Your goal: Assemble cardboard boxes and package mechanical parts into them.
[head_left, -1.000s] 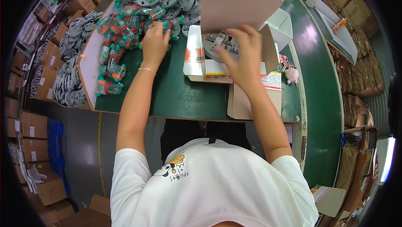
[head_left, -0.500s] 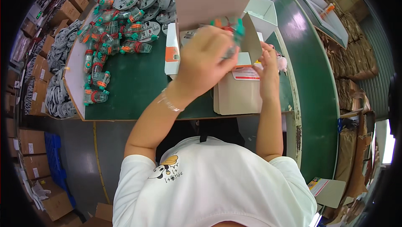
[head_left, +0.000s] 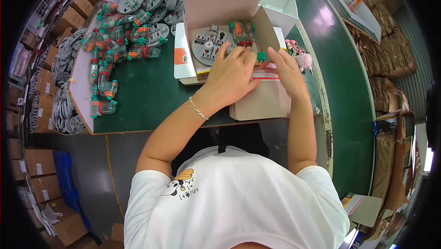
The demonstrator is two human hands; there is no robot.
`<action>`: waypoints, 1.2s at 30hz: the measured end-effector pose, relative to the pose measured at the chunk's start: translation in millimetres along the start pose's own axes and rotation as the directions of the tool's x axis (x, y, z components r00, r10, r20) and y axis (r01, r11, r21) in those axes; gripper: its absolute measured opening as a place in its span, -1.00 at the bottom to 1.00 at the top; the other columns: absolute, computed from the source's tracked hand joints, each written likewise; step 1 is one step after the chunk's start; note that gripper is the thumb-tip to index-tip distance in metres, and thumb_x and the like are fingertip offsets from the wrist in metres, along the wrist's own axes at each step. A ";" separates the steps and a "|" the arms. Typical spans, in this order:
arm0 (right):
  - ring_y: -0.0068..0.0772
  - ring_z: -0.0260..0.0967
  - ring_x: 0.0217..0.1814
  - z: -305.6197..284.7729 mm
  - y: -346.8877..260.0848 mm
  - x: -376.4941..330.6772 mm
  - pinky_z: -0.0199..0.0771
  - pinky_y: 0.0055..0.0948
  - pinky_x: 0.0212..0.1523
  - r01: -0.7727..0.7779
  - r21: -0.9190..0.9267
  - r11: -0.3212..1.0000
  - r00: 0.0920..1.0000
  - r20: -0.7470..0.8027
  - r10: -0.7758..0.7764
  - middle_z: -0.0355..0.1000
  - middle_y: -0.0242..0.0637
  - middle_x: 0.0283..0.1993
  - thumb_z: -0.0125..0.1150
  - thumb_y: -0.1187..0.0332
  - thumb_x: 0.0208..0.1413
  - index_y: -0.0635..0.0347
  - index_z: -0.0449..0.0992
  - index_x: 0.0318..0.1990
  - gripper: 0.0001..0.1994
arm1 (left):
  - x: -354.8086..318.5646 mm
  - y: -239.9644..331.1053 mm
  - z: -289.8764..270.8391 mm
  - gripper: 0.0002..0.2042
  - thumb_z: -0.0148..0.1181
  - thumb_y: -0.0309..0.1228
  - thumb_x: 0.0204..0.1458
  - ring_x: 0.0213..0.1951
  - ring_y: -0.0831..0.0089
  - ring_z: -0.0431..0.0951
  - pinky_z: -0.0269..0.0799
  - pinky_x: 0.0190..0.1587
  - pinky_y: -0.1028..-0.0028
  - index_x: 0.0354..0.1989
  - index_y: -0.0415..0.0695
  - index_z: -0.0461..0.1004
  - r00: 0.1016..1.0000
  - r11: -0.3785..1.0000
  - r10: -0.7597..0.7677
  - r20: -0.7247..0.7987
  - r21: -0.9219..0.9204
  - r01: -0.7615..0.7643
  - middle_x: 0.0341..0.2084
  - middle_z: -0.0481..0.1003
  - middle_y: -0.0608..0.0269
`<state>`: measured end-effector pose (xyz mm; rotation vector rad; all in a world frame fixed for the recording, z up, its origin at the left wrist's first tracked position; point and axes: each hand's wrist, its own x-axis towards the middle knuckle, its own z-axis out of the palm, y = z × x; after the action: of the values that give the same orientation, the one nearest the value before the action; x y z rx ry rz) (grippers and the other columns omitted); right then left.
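An open cardboard box [head_left: 183, 70] with its lid raised stands in front of me. In it lie a grey round disc [head_left: 202, 52] with small parts mounted on it and a clear bottle-shaped piece [head_left: 240, 30] with green caps and a coil of red wire. My left hand [head_left: 232, 72] reaches over the box's front edge, fingers apart, fingertips at the disc and the red wire. My right hand [head_left: 289, 72] is at the box's front right corner, fingers stretched out, beside a small green connector [head_left: 261, 56] on the red wire.
Several similar clear bottle pieces [head_left: 108, 88] and grey discs [head_left: 132, 0] are heaped on the left of the green table [head_left: 151, 97]. Flat cardboard pieces [head_left: 257, 104] lie under my hands. A white box [head_left: 282, 3] and a pink fluffy trinket [head_left: 303, 61] are to the right.
My left hand has lowered into the box, and the clear bottle piece it carried now lies inside by the disc. My right hand has shifted slightly toward the box's front corner.
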<state>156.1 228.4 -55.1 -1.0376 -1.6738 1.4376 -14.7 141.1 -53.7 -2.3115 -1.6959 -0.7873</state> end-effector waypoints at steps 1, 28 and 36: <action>-0.57 0.43 -0.27 -1.5 -0.9 4.4 0.44 -0.50 -0.21 -0.029 -0.106 0.994 0.999 0.011 0.030 0.50 -0.38 -0.28 0.12 0.19 0.31 0.26 0.53 -0.11 -0.72 | -2.8 0.5 -4.1 -0.62 0.35 -0.21 0.00 0.11 0.24 0.42 0.22 0.21 0.03 -0.08 -0.20 0.53 1.000 1.000 -0.002 0.002 0.002 0.002 -0.08 0.56 0.12; -0.45 0.41 -0.64 -139.3 45.1 -60.6 0.45 -0.49 -0.64 -0.014 -0.107 0.994 0.559 -0.825 -0.081 0.50 -0.19 -0.48 -0.02 0.16 0.36 0.45 0.54 -0.22 -0.57 | -83.5 -81.8 -9.1 -0.32 0.36 -0.03 -0.02 0.07 0.09 0.30 0.25 0.15 0.17 0.18 -0.25 0.39 0.726 0.744 -0.666 -0.173 -0.074 0.664 0.01 0.37 0.08; -0.22 0.49 -0.50 -237.2 118.8 -127.0 0.58 -0.33 -0.51 -0.433 -0.100 0.896 0.251 -0.968 0.013 0.50 0.06 -0.33 -0.01 0.05 0.32 0.55 0.46 -0.08 -0.47 | -78.6 -81.1 -6.7 -0.37 0.42 -0.08 -0.06 0.07 0.11 0.31 0.23 0.16 0.17 0.13 -0.21 0.43 0.700 0.728 -0.683 -0.207 -0.127 0.673 -0.01 0.38 0.10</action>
<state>438.4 226.6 -137.3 -1.9147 -0.8029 0.3028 -108.7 100.0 -101.5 -1.4613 -2.4415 -1.1673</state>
